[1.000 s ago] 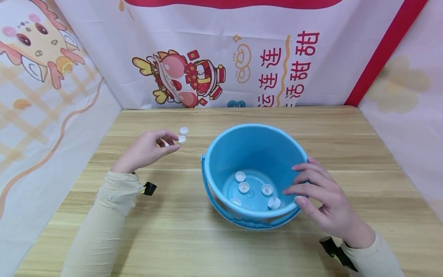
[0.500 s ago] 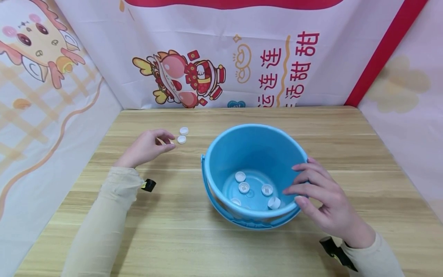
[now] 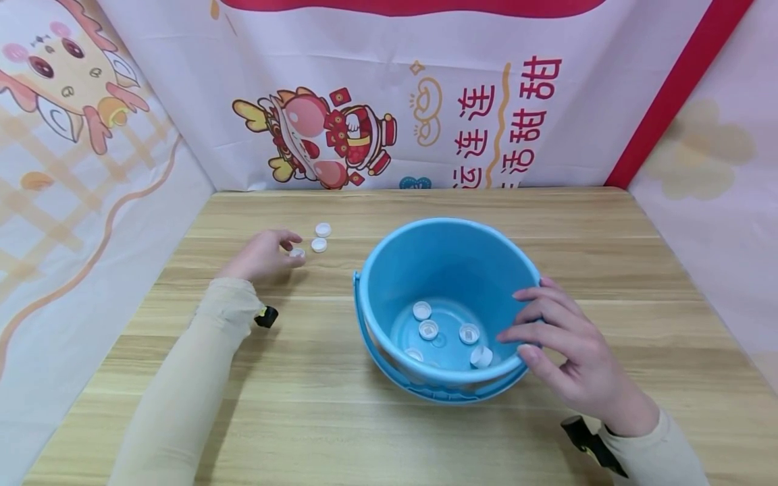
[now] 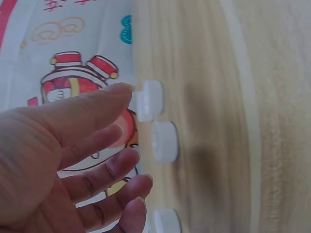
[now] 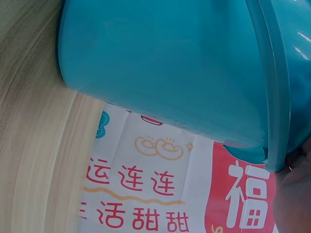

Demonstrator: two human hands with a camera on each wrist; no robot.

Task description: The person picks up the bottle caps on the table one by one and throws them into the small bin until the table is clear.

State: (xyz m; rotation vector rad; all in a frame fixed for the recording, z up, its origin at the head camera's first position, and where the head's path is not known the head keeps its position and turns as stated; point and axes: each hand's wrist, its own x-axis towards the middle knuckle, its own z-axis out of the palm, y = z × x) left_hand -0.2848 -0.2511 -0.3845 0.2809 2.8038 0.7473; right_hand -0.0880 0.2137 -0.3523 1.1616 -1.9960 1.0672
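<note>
My left hand (image 3: 261, 255) hovers at a white bottle cap (image 3: 296, 253) on the table, its fingers apart, thumb close to the cap. In the left wrist view the fingers (image 4: 92, 184) are spread with nothing between them. Just beyond lie two more caps, a nearer cap (image 3: 319, 244) and a farther cap (image 3: 323, 230). My right hand (image 3: 571, 347) holds the right rim of a blue bucket (image 3: 450, 270), fingers over the edge. Several white caps (image 3: 428, 329) lie on the bucket's floor. The right wrist view shows mostly the bucket's outer wall (image 5: 170, 63), with the hand at the right edge.
The bucket's blue handle (image 3: 389, 371) hangs down at its front left. Wood-grain tabletop (image 3: 316, 418) spreads around the bucket. A printed cloth (image 3: 389, 101) stands behind the table, with more cloth along both sides.
My left hand has drawn back to the left from the two farther caps, and the nearest cap now shows beside its thumb. The right hand, bucket and caps inside stay put.
</note>
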